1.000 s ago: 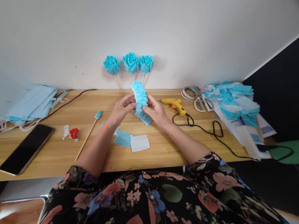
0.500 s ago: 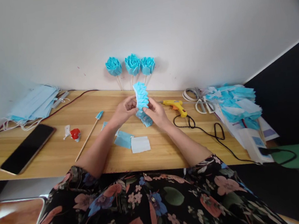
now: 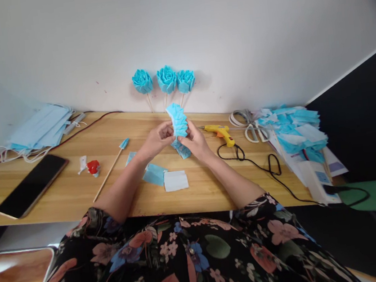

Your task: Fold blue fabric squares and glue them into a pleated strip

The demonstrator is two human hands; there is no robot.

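Observation:
Between my two hands hangs a strip of folded blue petals (image 3: 179, 120), raised above the table, its pointed folds to the right and a pale edge to the left. My left hand (image 3: 159, 139) pinches it from the left side. From the right, my right hand (image 3: 194, 140) grips it with thumb in front and fingers behind. The strip's lower end bends down under the hands. Below them lie a blue cloth piece (image 3: 154, 174) and a white cloth piece (image 3: 175, 181). A stick with a small blue bud (image 3: 111, 170) rests left of my left forearm.
Three blue fabric flowers (image 3: 166, 80) on sticks lean against the wall. A yellow glue gun (image 3: 219, 133) with a black cord, scissors (image 3: 255, 131) and a heap of blue pieces (image 3: 295, 128) are at right. Face masks (image 3: 40, 126), a phone (image 3: 32, 186) and a red wrapper (image 3: 93, 168) lie left.
The upper end of the petal strip bends slightly further left. Both hands keep their hold in nearly the same place, and the view has shifted a little.

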